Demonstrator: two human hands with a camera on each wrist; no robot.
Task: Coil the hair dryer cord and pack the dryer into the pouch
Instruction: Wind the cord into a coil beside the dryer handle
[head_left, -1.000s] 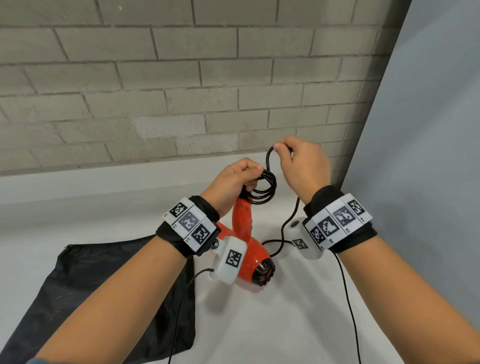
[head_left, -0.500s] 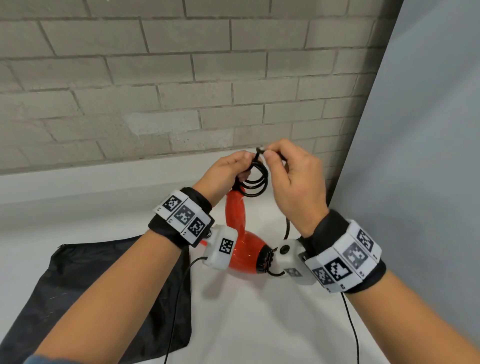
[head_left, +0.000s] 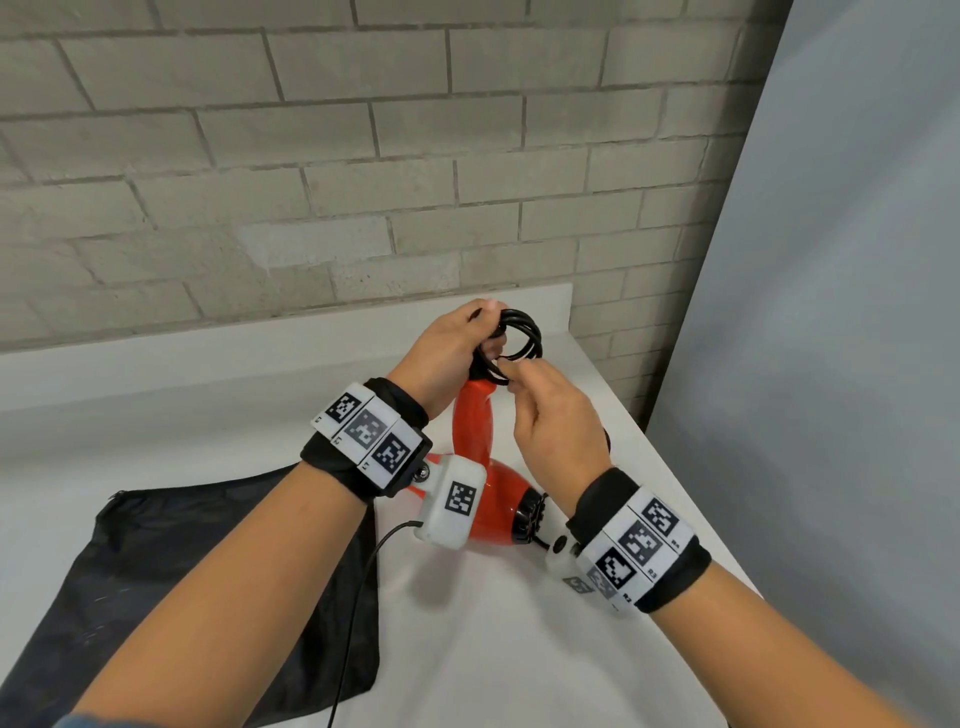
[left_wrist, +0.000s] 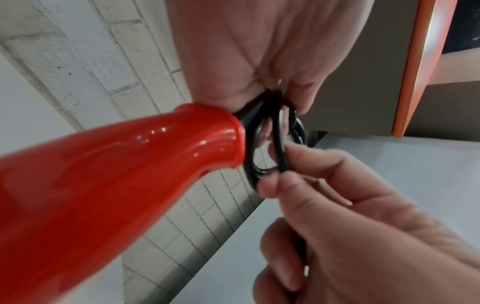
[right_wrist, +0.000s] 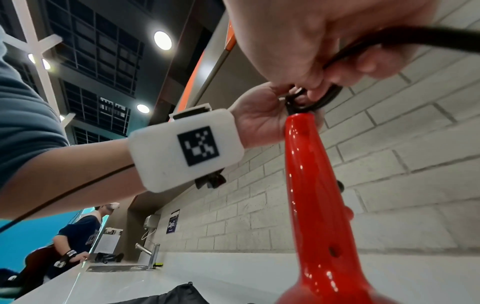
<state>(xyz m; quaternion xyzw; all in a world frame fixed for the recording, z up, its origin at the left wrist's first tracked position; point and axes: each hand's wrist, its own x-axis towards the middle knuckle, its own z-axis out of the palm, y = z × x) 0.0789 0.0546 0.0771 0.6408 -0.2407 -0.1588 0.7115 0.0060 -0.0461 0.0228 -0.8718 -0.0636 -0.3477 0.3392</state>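
Red hair dryer (head_left: 496, 506) stands near the table's (head_left: 519, 649) right edge. The left hand (head_left: 447, 353) grips the coiled cord (head_left: 519, 338) at the handle end; the right hand (head_left: 558, 426) pinches the next loop. If either grip slackens, the coils may spring open. The pouch (head_left: 156, 571) lies at the near left edge.

Shared washroom/pantry in public bldg: long white counter (right_wrist: 233, 265) w/ sink (right_wrist: 116, 267) & tap (right_wrist: 150, 252), brick wall (head_left: 311, 156), high ceiling lights (right_wrist: 162, 40), second person (right_wrist: 78, 232) further down.

Bright even light, glare on red plastic, blurred, warped wrist views.
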